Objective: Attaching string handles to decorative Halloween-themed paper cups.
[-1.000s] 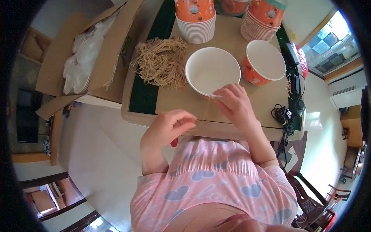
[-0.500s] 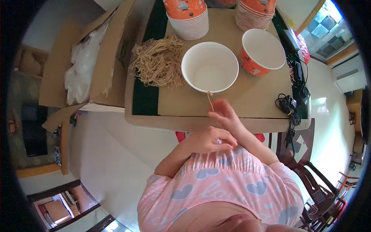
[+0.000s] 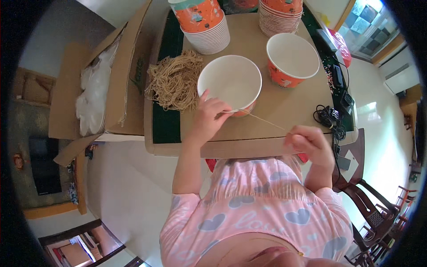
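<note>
In front of me on the table stands a white-lined paper bucket [image 3: 230,80] with an orange printed outside. My left hand [image 3: 208,116] is at its near left rim, thumb and fingers pinched at the rim where a string is fastened. A thin tan string [image 3: 265,121] runs taut from there to the right. Its other end is pinched in my right hand [image 3: 310,141], held over the table's near edge. Left of the bucket lies a loose heap of tan strings [image 3: 175,80]. A second orange bucket [image 3: 293,58] stands to the right.
Two stacks of nested orange buckets, a left stack [image 3: 202,29] and a right stack [image 3: 280,18], stand at the back. Black cables [image 3: 331,120] hang over the table's right edge. An open cardboard box [image 3: 129,84] with white plastic-wrapped contents is at the left.
My left hand has moved up to the bucket's rim. My right hand has gone right, drawing the string out straight. The bucket hides less of its orange side now.
</note>
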The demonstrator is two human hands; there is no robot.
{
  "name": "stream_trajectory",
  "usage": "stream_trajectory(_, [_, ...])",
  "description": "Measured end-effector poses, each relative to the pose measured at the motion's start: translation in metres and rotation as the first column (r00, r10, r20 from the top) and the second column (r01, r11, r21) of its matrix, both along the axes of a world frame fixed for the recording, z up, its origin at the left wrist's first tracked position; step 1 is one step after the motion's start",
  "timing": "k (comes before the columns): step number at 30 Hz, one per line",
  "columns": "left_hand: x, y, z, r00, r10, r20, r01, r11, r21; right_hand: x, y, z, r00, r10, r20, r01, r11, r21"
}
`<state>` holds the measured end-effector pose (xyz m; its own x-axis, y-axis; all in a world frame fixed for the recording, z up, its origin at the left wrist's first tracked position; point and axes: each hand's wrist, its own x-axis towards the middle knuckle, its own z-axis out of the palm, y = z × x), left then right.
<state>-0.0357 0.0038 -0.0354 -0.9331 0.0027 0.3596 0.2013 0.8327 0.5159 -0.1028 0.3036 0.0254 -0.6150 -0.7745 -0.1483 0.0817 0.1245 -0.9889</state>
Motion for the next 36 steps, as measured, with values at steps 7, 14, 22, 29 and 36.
stream_trajectory(7, [-0.007,-0.021,0.042,0.952,-0.197,0.235,0.245,0.949,-0.197,-0.026,0.068,-0.008,0.952,-0.306,0.000,0.236,0.734,-0.637])
stream_trajectory(14, [-0.024,-0.044,0.044,0.959,-0.154,0.238,0.192,0.970,-0.148,-0.049,0.063,-0.011,0.928,-0.369,-0.052,0.247,0.714,-0.655])
stream_trajectory(22, [-0.036,-0.058,0.032,0.975,-0.092,0.202,0.125,0.979,-0.158,-0.056,0.045,-0.029,0.969,0.199,0.144,0.090,0.257,-0.962])
stream_trajectory(29, [-0.042,-0.067,0.028,0.975,-0.067,0.210,0.099,0.984,-0.148,-0.041,0.038,-0.027,0.915,-0.196,0.352,0.402,0.508,-0.762])
stream_trajectory(36, [-0.013,0.004,0.047,0.970,0.228,-0.086,-0.226,0.973,0.035,-0.018,0.021,-0.049,0.981,-0.084,0.176,0.153,0.892,-0.426])
